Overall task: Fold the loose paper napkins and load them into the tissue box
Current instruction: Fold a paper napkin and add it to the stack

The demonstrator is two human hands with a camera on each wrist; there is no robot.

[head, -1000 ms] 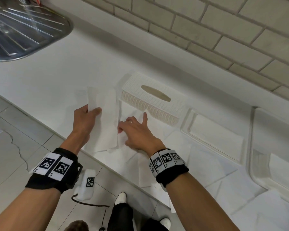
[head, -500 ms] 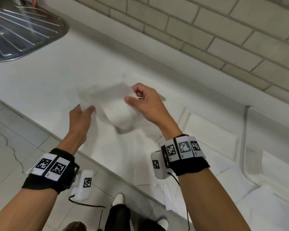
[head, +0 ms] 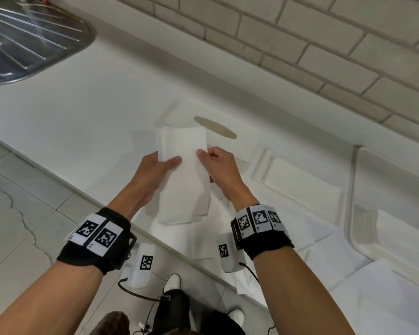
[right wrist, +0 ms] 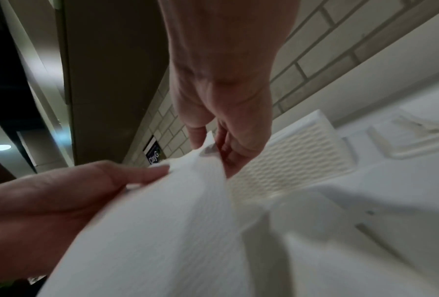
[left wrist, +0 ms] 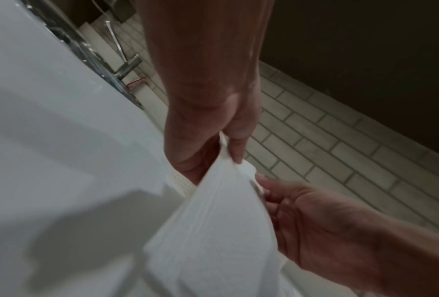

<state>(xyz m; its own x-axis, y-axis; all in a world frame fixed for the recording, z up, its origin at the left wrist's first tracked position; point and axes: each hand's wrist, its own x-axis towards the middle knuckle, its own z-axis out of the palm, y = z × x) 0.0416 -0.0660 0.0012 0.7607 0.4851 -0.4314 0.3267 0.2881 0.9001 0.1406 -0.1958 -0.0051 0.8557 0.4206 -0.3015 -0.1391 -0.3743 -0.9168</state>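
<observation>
Head view: napkin held up lengthwise, long axis toward tissue box
Hands: left hand, right hand each pinched on an edge
Box: just beyond, right hand nearer

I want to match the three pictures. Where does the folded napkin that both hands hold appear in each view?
Head: the folded napkin is in the centre, between the left hand and the right hand.
Left wrist: lower centre, hanging from the fingers.
Right wrist: lower left to centre.
Shared landmark: the white tissue box, just behind the napkin; in the right wrist view, at right.
</observation>
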